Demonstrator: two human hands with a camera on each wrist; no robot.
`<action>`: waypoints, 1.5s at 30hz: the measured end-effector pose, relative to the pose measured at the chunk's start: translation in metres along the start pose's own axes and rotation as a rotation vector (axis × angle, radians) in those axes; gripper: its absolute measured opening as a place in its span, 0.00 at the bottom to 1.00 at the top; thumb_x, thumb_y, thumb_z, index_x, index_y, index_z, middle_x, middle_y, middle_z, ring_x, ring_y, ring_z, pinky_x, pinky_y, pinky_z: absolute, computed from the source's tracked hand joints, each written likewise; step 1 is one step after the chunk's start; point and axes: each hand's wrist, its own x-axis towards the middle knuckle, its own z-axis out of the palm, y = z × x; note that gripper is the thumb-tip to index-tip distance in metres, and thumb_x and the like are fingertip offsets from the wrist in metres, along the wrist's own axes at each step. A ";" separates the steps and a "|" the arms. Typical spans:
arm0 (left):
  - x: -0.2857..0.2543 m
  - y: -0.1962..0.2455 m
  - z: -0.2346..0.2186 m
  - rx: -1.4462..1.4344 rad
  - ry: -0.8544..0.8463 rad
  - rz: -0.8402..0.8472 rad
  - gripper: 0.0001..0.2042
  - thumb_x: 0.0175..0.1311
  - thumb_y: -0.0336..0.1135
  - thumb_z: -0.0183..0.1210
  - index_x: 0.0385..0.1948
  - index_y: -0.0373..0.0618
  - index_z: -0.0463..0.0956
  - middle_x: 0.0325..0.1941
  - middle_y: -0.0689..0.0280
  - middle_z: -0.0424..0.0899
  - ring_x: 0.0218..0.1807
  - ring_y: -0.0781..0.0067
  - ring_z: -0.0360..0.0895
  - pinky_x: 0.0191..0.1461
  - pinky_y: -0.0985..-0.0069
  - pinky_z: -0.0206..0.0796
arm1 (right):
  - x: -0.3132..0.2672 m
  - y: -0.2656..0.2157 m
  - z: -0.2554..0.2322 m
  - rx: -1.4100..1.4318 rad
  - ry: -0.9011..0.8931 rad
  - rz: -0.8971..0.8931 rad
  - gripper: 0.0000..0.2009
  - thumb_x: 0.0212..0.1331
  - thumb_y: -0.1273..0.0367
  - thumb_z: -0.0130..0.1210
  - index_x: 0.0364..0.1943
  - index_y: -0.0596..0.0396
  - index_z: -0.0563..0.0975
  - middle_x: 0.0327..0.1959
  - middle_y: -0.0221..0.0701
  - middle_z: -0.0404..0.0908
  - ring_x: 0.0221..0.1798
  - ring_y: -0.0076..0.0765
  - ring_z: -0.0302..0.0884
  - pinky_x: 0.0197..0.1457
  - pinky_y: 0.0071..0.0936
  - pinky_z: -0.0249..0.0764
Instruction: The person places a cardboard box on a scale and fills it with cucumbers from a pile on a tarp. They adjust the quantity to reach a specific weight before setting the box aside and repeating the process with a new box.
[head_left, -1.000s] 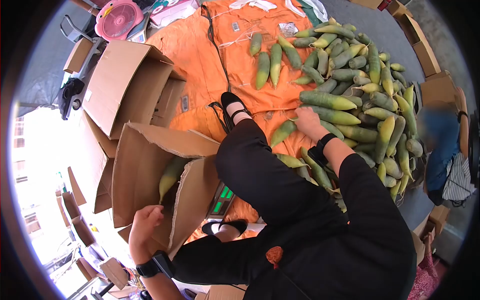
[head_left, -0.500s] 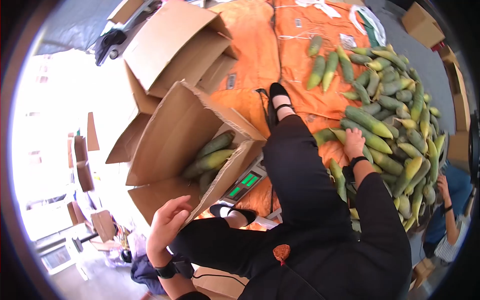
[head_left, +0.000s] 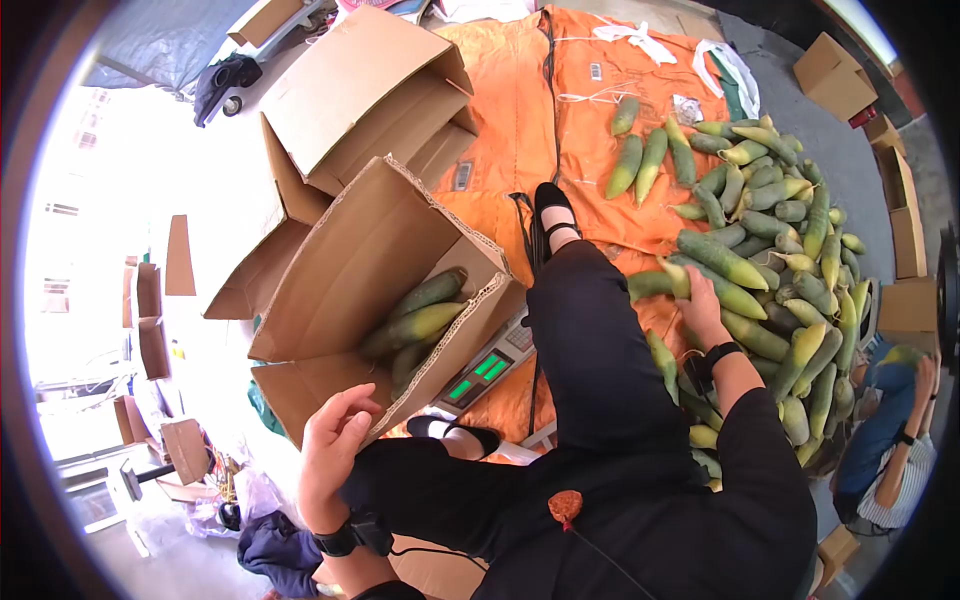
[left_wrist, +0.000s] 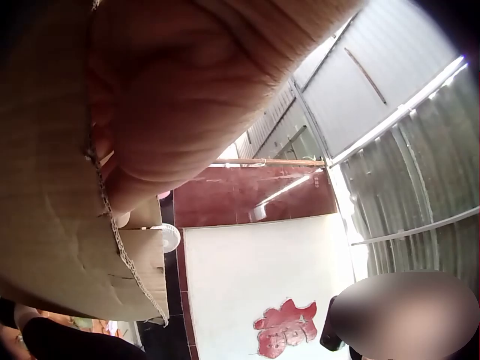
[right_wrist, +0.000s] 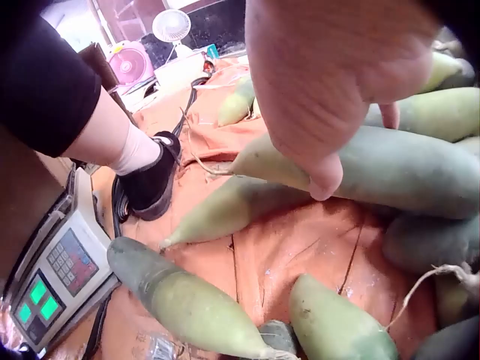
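Note:
My right hand (head_left: 703,308) reaches to the near side of a heap of green radishes (head_left: 790,260). Its thumb and fingers curl round one thick green radish (right_wrist: 405,169), whose pale tapered end points toward the foot in the right wrist view. Another radish (right_wrist: 225,214) lies just under it on the orange sheet. At the near edge of an upright cardboard box (head_left: 330,285), my left hand (head_left: 335,440) rests with loosely bent fingers and nothing in its grasp. Several green radishes (head_left: 415,325) lie inside that box.
A scale (head_left: 485,375) with green digits sits beside the box. Another open carton (head_left: 360,85) lies beyond it. Loose radishes (head_left: 640,165) are on the orange sheet (head_left: 500,70). My black-shod foot (head_left: 553,215) stands between box and heap. Another person (head_left: 885,440) is at the right edge.
The head view has swung left, showing more of the box's inside. My left hand has come to the box's near edge. My right hand stays at the heap, its fingers now round a radish.

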 end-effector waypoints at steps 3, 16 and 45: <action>-0.002 -0.001 0.000 -0.045 0.040 0.015 0.14 0.63 0.24 0.53 0.50 0.38 0.75 0.38 0.65 0.81 0.38 0.80 0.75 0.45 0.82 0.67 | 0.018 -0.023 -0.028 0.294 0.091 0.126 0.36 0.45 0.78 0.62 0.63 0.53 0.61 0.54 0.45 0.72 0.57 0.50 0.70 0.59 0.41 0.68; -0.020 0.077 -0.002 -0.246 0.294 0.291 0.20 0.60 0.19 0.46 0.57 0.32 0.68 0.22 0.63 0.78 0.26 0.73 0.78 0.38 0.78 0.72 | -0.014 -0.329 -0.203 1.153 0.370 -1.027 0.31 0.44 0.77 0.64 0.58 0.53 0.67 0.55 0.33 0.71 0.57 0.39 0.70 0.62 0.35 0.65; 0.121 0.043 -0.002 -0.349 0.077 -0.054 0.06 0.64 0.25 0.48 0.33 0.39 0.76 0.29 0.73 0.77 0.33 0.88 0.70 0.35 0.87 0.64 | -0.047 -0.391 -0.100 0.742 0.092 -1.044 0.09 0.50 0.68 0.61 0.35 0.53 0.77 0.36 0.29 0.77 0.43 0.35 0.73 0.44 0.33 0.68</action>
